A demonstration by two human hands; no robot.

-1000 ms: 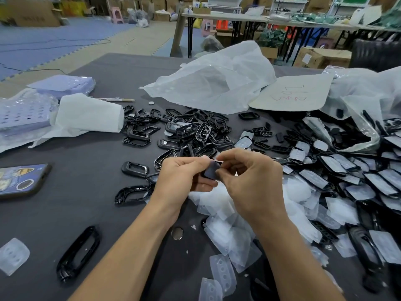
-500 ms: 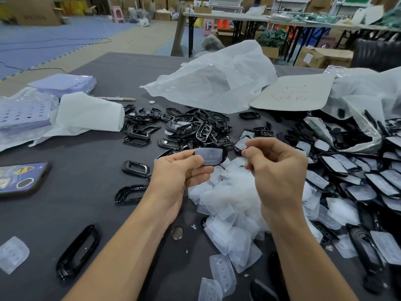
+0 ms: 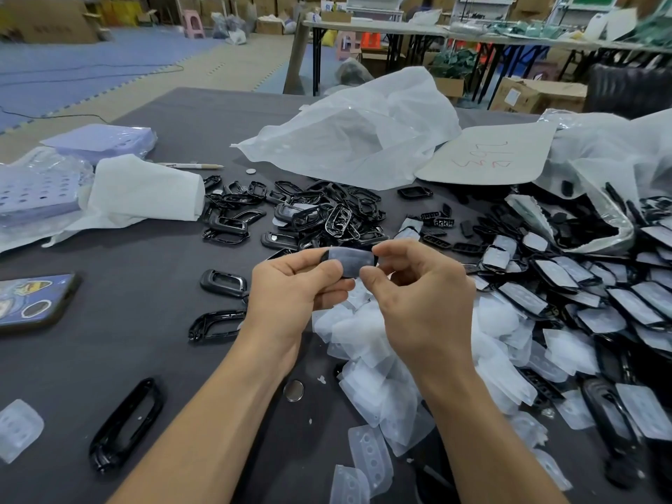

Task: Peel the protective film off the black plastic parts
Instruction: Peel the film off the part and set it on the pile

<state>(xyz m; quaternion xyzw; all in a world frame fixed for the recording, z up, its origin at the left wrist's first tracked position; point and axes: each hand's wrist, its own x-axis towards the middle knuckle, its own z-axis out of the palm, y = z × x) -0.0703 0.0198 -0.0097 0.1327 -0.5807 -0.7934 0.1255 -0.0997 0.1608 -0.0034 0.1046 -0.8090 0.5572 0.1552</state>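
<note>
Two grips, head view: left grip (image 3: 302, 285) clamped on black part (image 3: 347, 273) at its left end; right grip (image 3: 418, 296) pinched together at the right end, apparently on the film (image 3: 352, 260) edge.
Part position: held in air above peeled-film heap (image 3: 367, 343), clear of tabletop (image 3: 145, 285).
Risk: film tearing under a sharp pull; part slipping from left pinch into heap.
Long axis: left to right, near level; filmed face toward camera.

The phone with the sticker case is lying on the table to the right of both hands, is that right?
No. The head view shows the phone lying on the table to the left of both hands, not the right. The left hand and right hand hold a film-covered black part.
</note>
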